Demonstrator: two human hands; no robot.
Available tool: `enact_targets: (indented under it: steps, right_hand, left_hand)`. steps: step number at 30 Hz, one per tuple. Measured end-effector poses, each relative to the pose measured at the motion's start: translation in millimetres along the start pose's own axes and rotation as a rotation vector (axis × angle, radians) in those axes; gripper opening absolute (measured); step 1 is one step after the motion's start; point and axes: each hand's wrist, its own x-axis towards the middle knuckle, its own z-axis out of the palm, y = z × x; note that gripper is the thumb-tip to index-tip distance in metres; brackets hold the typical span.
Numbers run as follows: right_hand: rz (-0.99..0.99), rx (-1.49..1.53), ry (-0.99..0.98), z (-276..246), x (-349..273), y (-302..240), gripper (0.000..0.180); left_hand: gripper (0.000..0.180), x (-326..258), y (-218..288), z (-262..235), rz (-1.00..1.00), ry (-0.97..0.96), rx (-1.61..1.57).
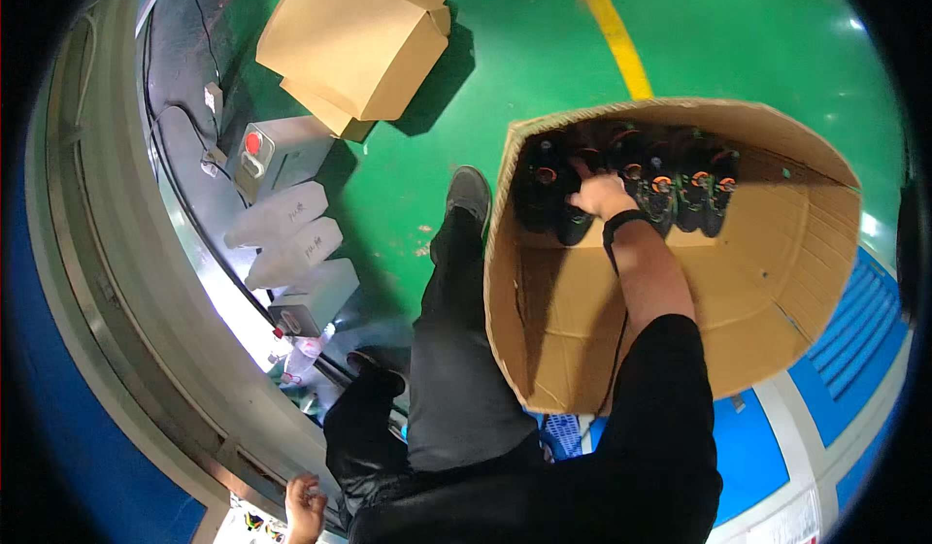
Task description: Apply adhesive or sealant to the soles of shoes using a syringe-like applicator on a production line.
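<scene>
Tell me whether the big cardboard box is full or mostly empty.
Mostly empty: the cardboard box holds one row of black parts along its far wall; bare cardboard elsewhere.

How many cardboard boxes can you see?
2. One big open cardboard box sits right below, with the right hand reaching into it among black parts. A second folded cardboard box lies on the green floor, top left.

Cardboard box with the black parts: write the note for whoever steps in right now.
Right hand: deep in the open cardboard box, fingers on the row of black parts with orange rings along the far wall; grip cannot be told.
Left hand: low at the left, by the edge of the metal bench, fingers curled, apparently holding nothing.
Done: one row stands at the far wall.
Left: the rest of the box floor is bare.
</scene>
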Motion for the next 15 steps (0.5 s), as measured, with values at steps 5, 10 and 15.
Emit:
enact_targets:
  steps: [5, 10, 15]
  right_hand:
    - [0.184, 0.149, -0.084, 16, 53, -31, 0.103]
    - [-0.018, 0.074, 0.268, 42, 22, -15, 0.094]
    - [0.051, 0.262, 0.154, -20, -86, -21, 0.071]
  left_hand:
    - [0.041, -15, -58, -20, -0.541, 0.031, -0.62]
    - [0.039, -21, -102, -19, 0.042, -0.095, 0.206]
    - [0.044, -53, -47, -1, 0.175, 0.114, 0.247]
